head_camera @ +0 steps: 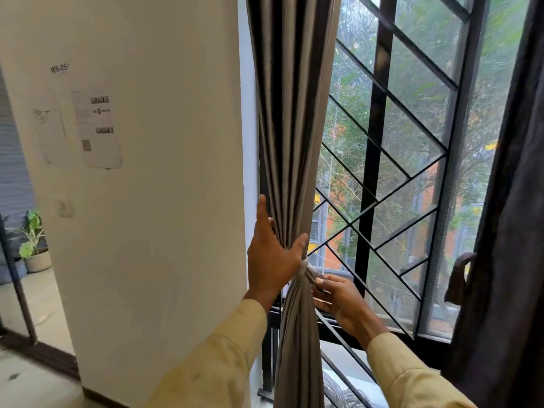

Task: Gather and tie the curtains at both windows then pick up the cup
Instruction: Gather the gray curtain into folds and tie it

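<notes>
Where the grey curtain (294, 142) hangs at the left edge of the window (379, 142), the head view shows it drawn into one narrow bundle against the white wall (162, 201). A pale tie (304, 265) cinches the bundle at its waist. The left hand (273, 260) grips the curtain just above the tie, thumb round the window side and forefinger pointing up along the wall side. The right hand (338, 298) sits just below the tie with its bent fingertips against the folds (whether they pinch anything I cannot tell). The two hands lie close together, the bundle between them. A dark curtain (512, 201) hangs at the window's right edge. Printed sheets (97, 131) are stuck on the wall, and a potted plant (34, 245) stands at the far left.
</notes>
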